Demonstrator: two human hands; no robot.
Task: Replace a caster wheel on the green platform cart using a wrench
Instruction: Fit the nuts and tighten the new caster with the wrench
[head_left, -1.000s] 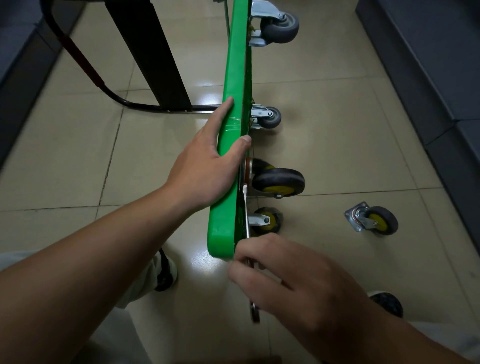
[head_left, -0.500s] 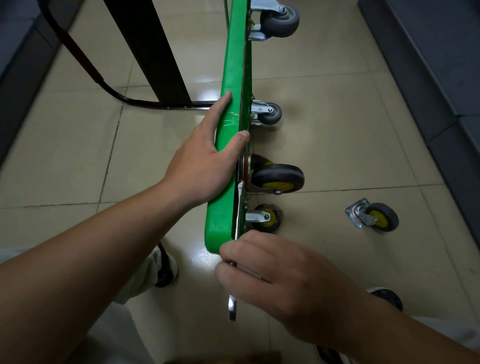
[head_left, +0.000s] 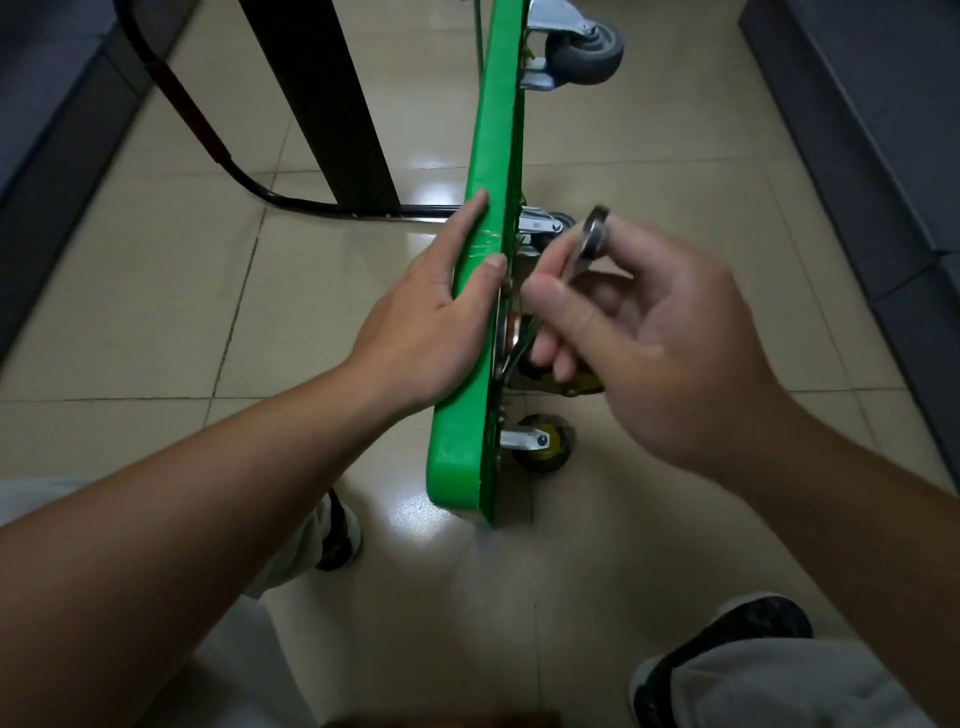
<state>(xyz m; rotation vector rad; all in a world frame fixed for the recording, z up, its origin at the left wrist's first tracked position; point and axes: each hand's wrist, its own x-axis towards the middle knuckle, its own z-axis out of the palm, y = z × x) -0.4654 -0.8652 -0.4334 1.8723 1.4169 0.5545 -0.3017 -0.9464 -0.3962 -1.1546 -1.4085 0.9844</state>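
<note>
The green platform cart (head_left: 493, 156) is standing on its long edge on the tiled floor (head_left: 156, 312), running from the top centre of the frame down to just below the middle, with its casters sticking out to the right. The left hand (head_left: 441, 312) is clasping the upper rim at mid-frame, thumb lying across the rim and fingers stretched straight along the left face, steadying the board. The right hand (head_left: 649, 332), right of centre, is pinching the wrench (head_left: 595, 236) between thumb and fingers. The tool's ring end is poking up above the fingertips, motion-blurred, and it is touching no bolt.

The yellow-hubbed caster (head_left: 587, 383) is sitting mostly hidden behind that hand, and a lower caster (head_left: 543, 441) is showing beneath it near the cart's bottom corner.

Judging from this, the fastening step on the yellow-hubbed caster's mounting plate is in hand, with the wrench being re-gripped or turned about between bites. Whether the bolts are going in or coming out cannot be told here. The next move is calling for the ring end to be brought down to the left, seated squarely over a nut on the plate beside the rim, while the left hand is bracing the cart against the turning force.
</note>
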